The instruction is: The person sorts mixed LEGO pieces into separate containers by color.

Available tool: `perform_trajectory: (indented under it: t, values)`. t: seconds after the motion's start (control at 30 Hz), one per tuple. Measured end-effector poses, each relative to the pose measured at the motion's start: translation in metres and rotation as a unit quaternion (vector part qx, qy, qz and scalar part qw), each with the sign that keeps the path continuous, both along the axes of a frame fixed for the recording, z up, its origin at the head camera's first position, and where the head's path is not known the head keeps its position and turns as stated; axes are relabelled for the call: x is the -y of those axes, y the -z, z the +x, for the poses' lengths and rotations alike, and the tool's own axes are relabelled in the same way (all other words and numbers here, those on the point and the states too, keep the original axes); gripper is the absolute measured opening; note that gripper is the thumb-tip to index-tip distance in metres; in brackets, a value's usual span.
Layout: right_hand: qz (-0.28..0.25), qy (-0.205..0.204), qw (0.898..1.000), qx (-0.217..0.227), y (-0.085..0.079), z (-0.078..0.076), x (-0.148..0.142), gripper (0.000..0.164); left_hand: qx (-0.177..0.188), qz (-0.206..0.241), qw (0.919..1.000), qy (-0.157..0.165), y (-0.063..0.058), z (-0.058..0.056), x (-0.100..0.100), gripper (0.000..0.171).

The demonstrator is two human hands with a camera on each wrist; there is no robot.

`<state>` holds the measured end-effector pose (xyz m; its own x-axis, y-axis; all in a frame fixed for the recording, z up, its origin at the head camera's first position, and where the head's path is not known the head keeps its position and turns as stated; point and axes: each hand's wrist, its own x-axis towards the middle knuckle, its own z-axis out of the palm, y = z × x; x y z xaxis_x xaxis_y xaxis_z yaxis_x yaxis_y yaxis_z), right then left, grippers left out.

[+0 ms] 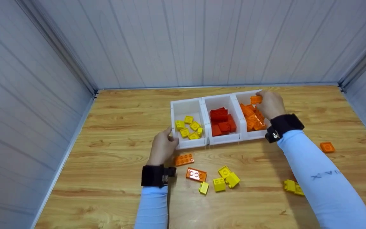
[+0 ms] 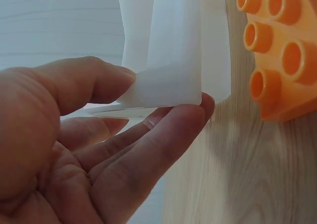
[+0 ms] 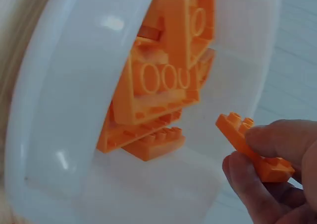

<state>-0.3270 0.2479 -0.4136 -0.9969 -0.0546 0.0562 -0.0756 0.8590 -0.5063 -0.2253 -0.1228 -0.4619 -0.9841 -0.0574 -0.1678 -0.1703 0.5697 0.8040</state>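
Note:
My left hand [image 1: 162,148] grips the near left corner of a white three-compartment bin [image 1: 186,103], thumb and fingers on either side of its wall in the left wrist view. Between thumb and fingers, my right hand [image 1: 271,104] pinches an orange building block [image 1: 256,100] above the right compartment. The right wrist view shows that studded block [image 3: 235,135] tilted, apart from the pile of orange blocks [image 3: 163,80]. Yellow blocks [image 1: 194,126] lie in the left compartment. Red blocks [image 1: 219,114] fill part of the middle one.
Two orange blocks [image 1: 184,159] and several yellow blocks [image 1: 219,184] lie loose in front of the bin. Farther right are an orange block [image 1: 327,147] and yellow pieces [image 1: 292,187] partly behind the right sleeve. Pale panel walls [image 1: 186,44] surround the wooden table.

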Motion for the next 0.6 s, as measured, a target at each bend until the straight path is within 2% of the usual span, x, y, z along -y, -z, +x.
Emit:
perform_trajectory:
  t: [0.13,0.27,0.47,0.6]
  values:
    - [0.037,-0.013,0.999,0.005,0.004,-0.008,0.003,0.043,-0.007,-0.001,1.0,0.006,0.001,0.001,-0.003,0.059]
    - [0.056,-0.028,0.998,0.018,0.002,-0.003,-0.001,0.04,-0.015,-0.001,0.9997,0.019,0.0,0.001,-0.005,0.058]
    - [0.05,-0.044,0.997,-0.029,-0.011,0.022,-0.01,0.031,-0.028,-0.008,0.9992,0.026,0.0,-0.001,-0.005,0.059]
    - [0.032,-0.03,0.999,-0.031,-0.018,0.047,-0.023,0.031,-0.022,-0.01,0.9995,0.023,0.0,-0.001,-0.005,0.059]
